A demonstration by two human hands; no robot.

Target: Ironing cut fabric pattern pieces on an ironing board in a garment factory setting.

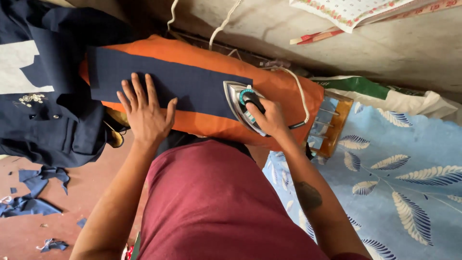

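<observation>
A long strip of navy cloth (192, 84) lies flat along an orange padded board (284, 86). My left hand (147, 110) presses palm down on the strip's near edge, fingers spread. My right hand (269, 118) grips the black handle of a silver electric iron (239, 102), which rests on the strip's right end with its tip pointing away from me. The iron's white cord (301, 94) loops off to the right and runs up along the wall.
A dark navy garment (53, 120) with white panels is heaped at the left. Navy scraps (33, 192) lie on the red floor. A wooden iron stand (332, 123) sits at the board's right end, beside a blue leaf-patterned sheet (409, 183). A calendar (346, 12) hangs on the wall.
</observation>
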